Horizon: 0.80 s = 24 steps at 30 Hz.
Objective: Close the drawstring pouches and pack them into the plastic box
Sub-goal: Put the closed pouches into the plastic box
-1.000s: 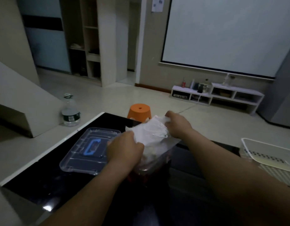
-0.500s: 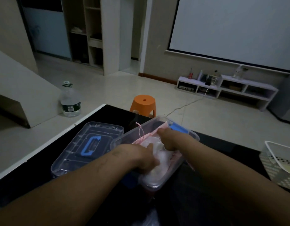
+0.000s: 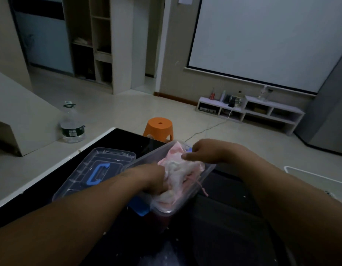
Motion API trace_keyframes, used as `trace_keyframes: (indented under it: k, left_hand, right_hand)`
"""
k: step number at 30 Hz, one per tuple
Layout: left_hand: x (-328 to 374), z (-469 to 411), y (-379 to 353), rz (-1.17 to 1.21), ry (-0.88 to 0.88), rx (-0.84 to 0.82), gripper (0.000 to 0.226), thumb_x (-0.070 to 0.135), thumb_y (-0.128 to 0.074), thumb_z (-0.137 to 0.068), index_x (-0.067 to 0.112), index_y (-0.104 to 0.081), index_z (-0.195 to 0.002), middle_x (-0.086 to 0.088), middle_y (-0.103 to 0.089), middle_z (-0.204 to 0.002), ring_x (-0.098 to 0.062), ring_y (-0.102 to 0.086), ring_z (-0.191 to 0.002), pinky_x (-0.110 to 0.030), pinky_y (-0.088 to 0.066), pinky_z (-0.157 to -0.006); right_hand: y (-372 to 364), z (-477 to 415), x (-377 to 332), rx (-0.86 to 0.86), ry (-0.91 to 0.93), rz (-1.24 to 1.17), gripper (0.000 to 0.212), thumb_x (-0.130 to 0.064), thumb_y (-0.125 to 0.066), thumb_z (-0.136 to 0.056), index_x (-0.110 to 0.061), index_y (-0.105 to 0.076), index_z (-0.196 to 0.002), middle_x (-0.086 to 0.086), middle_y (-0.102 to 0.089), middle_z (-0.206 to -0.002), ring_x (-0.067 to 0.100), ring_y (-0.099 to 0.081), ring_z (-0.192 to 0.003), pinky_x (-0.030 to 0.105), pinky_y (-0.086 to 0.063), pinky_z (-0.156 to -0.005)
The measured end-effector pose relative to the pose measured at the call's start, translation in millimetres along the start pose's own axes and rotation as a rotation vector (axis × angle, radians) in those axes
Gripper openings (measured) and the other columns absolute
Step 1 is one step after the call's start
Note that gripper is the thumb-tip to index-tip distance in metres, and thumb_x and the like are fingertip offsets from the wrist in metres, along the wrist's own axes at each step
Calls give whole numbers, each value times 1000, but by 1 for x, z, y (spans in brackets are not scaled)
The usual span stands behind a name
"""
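Two hands are sunk into the plastic box (image 3: pixel 139 160) on the black table (image 3: pixel 220 189): the pouches (image 3: pixel 182 169) inside are gripped by the left hand (image 3: pixel 149 177), fingers curled; whether anything's pinched by the right hand (image 3: pixel 204 152) can't be told.

Single head view, close above table (image 3: pixel 116 137), facing forward-down.

A glossy black tabletop (image 3: pixel 220 217) with a white left edge carries a clear lid (image 3: pixel 112 158) with a blue handle (image 3: pixel 98 173) on the left and, just right of it, a tilted clear plastic box (image 3: pixel 143 160); pale specks dot the near surface
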<state>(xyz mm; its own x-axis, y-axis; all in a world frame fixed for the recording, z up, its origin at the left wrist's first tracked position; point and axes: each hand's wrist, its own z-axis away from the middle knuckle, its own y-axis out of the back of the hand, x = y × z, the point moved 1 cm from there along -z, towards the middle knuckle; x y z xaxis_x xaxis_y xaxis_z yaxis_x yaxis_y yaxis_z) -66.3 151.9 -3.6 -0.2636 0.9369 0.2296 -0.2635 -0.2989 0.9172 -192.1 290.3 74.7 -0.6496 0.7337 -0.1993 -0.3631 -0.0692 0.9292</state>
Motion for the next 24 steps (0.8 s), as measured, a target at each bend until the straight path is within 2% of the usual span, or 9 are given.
trace_keyframes:
  k: [2, 4, 6, 10, 12, 15, 18, 20, 24]
  left_hand:
    - [-2, 2, 0, 60, -22, 178, 62, 66, -57, -79, 32, -54, -131, -4, -63, -127, -22, -63, -107, -46, -54, -95]
    - [4, 11, 2, 121, -60, 257, 78, 58, -63, -83, 34, -35, -151, -3, -49, -149, -26, -53, -130, -51, -49, -105]
    - [12, 21, 2, 200, -81, 216, 79, 43, -60, -96, 31, -20, -163, -2, -31, -165, -27, -37, -148, -51, -37, -118]
    - [23, 27, -6, 211, -124, 106, 69, 36, -45, -105, 35, -11, -165, 2, -16, -172, -22, -17, -158, -49, -17, -127]
    - [24, 26, -7, 156, -138, 93, 66, 34, -42, -106, 36, -11, -165, 3, -16, -172, -21, -17, -157, -49, -15, -127]
    - [25, 23, -7, 135, -159, 106, 66, 33, -44, -106, 40, -12, -164, 2, -22, -171, -25, -27, -154, -51, -26, -123]
    - [24, 20, -9, 120, -170, 125, 70, 34, -48, -103, 44, -11, -162, 4, -24, -169, -26, -31, -151, -53, -28, -122]
    - [23, 19, -10, 128, -174, 153, 68, 34, -49, -101, 46, -18, -160, 4, -36, -162, -25, -40, -144, -52, -32, -119]
    - [20, 22, -13, 71, -134, 296, 50, 49, -41, -98, 46, -37, -148, 4, -53, -143, -24, -50, -133, -56, -35, -114]
  right_hand:
    - [-7, 22, -1, -147, -5, 44, 29, -56, -60, -98, -34, -53, -81, -10, -61, -86, 5, -55, -79, 27, -39, -76]
    - [-16, 29, 2, -199, -6, 100, 34, -53, -64, -98, -33, -46, -77, -10, -55, -83, 4, -51, -76, 27, -37, -75]
    - [-23, 23, 5, -179, -12, 120, 29, -46, -66, -98, -30, -52, -79, -8, -58, -85, 5, -53, -78, 28, -39, -80]
    - [-30, 18, 1, -98, -2, 108, 20, -37, -69, -97, -25, -59, -85, -3, -65, -89, 9, -60, -80, 28, -45, -78]
    - [-26, 18, -1, -44, 10, 83, 14, -34, -66, -98, -21, -64, -93, -1, -69, -92, 12, -65, -84, 31, -52, -83]
    - [-15, 10, -4, 42, 16, -5, 23, -28, -61, -102, -8, -72, -104, 6, -75, -94, 16, -69, -80, 35, -58, -84]
    - [-12, 0, -16, 236, 48, -87, 17, -25, -60, -103, -12, -70, -106, 6, -70, -94, 17, -66, -81, 31, -56, -81]
    - [-19, -19, -23, 277, 8, -98, 14, -25, -62, -101, -14, -67, -107, 6, -68, -98, 20, -66, -88, 37, -56, -90]
    - [-51, -55, -15, 106, -291, -18, 54, -37, -77, -79, -23, -60, -128, 10, -63, -113, 33, -60, -104, 53, -48, -97]
